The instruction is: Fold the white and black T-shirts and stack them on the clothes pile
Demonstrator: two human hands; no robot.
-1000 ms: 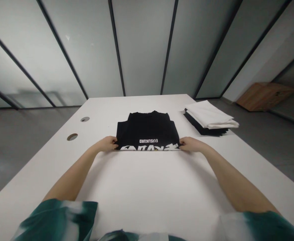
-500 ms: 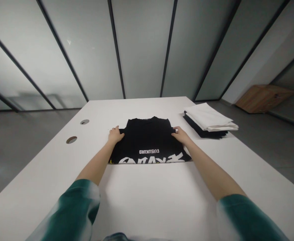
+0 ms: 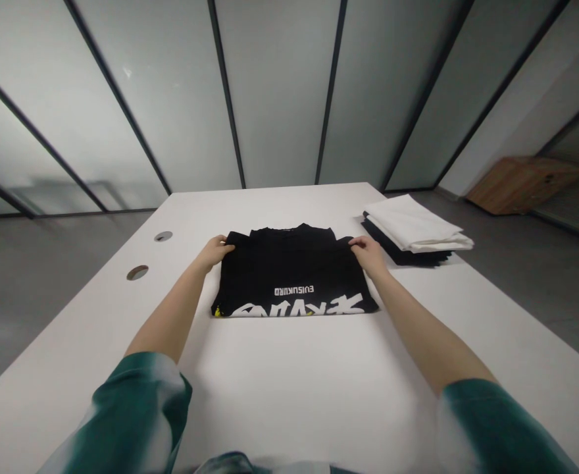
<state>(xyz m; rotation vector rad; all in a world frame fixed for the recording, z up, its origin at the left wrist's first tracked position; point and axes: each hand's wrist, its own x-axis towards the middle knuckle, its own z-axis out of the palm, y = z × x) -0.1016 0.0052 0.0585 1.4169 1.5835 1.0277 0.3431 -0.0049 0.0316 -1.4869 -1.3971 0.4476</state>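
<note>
A black T-shirt (image 3: pixel 292 263) with white lettering lies on the white table (image 3: pixel 289 375), its neckline toward the far side and a straight fold along the near edge. Some yellow print shows at its near left corner. My left hand (image 3: pixel 215 251) pinches the shirt's far left corner between thumb and fingers. At the far right corner, my right hand (image 3: pixel 368 253) grips the cloth in the same way. Both corners are raised a little off the table.
A stack of folded clothes, a white one (image 3: pixel 412 224) on top of black ones (image 3: pixel 398 250), sits to the right of the shirt. Two round holes (image 3: pixel 137 272) pierce the tabletop at left. Frosted glass panels stand behind the table, and a wooden cabinet (image 3: pixel 521 185) is at far right.
Both hands have moved outward and slightly away from me, drawing the shirt's two far corners apart and up. The upper part of the shirt now spreads wider. The stack stays put.
</note>
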